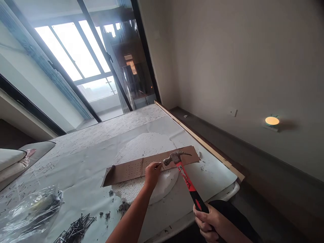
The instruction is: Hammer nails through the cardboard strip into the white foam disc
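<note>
A wide work surface [83, 152] covered in pale printed paper fills the view. A window [76, 57] lies beyond its far end and a thin wooden strip [202, 141] runs down its right edge. At the left edge lie folded cushions [12, 162] and a crumpled plastic bag [30, 209].

A round white foam disc [141, 145] lies flat in the middle of the surface. It looks light and crumbly and would dent easily. A long brown cardboard strip [126, 170], dotted with rows of small holes, lies across it. The strip is thin and bendable, and its left end is folded up.

The hammer [186, 175] is the heavy, stiff thing here. It has a steel claw head and a red and black handle with a grip at the low end. The right hand [210, 224] is clenched around that end. The head hangs just above the strip, right beside the fingertips of the other hand.

The left hand [152, 173] rests on the strip, thumb and forefinger pinched on what seems to be a small nail [160, 165], though it is too small to be sure. Those fingertips are what stands closest to the hammer head.

A pile of nails [76, 231] lies near the bag, and grey crumbs [123, 206] are scattered by the left forearm.
</note>
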{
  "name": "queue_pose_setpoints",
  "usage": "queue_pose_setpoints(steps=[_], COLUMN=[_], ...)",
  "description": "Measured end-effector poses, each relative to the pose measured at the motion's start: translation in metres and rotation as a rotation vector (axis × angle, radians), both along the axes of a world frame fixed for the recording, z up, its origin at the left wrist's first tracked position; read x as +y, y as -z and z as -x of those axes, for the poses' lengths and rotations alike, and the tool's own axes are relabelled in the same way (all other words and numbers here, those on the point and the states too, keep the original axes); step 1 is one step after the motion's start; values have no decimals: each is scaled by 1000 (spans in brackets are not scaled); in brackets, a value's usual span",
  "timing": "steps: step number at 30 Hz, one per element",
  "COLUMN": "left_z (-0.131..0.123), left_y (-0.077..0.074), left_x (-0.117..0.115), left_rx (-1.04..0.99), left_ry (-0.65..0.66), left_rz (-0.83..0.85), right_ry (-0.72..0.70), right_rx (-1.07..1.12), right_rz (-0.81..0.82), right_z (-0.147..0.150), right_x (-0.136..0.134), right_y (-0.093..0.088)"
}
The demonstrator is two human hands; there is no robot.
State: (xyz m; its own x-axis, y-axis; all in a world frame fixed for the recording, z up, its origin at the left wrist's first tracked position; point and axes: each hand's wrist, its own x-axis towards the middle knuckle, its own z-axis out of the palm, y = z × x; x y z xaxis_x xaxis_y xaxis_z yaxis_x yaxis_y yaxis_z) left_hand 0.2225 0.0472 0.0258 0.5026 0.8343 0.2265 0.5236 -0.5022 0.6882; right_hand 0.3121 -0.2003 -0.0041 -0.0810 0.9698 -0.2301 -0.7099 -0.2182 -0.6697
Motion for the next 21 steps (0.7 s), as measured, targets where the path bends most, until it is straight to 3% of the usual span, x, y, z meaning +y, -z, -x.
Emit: queue_pose_setpoints(steps=[4, 14, 21], left_z=[0, 3, 6], left_y=[3, 19, 25], left_x=[-6, -14, -19], left_rx=[-6, -47, -53], left_ry=[38, 20, 40], left_rz=[-64, -114, -145], right_ry=[2, 63, 68], right_rx=[-56, -258, -597], right_rz=[-29, 78, 194], right_z=[2, 8, 0], right_x=[0, -1, -6], right_y=[5, 13, -6])
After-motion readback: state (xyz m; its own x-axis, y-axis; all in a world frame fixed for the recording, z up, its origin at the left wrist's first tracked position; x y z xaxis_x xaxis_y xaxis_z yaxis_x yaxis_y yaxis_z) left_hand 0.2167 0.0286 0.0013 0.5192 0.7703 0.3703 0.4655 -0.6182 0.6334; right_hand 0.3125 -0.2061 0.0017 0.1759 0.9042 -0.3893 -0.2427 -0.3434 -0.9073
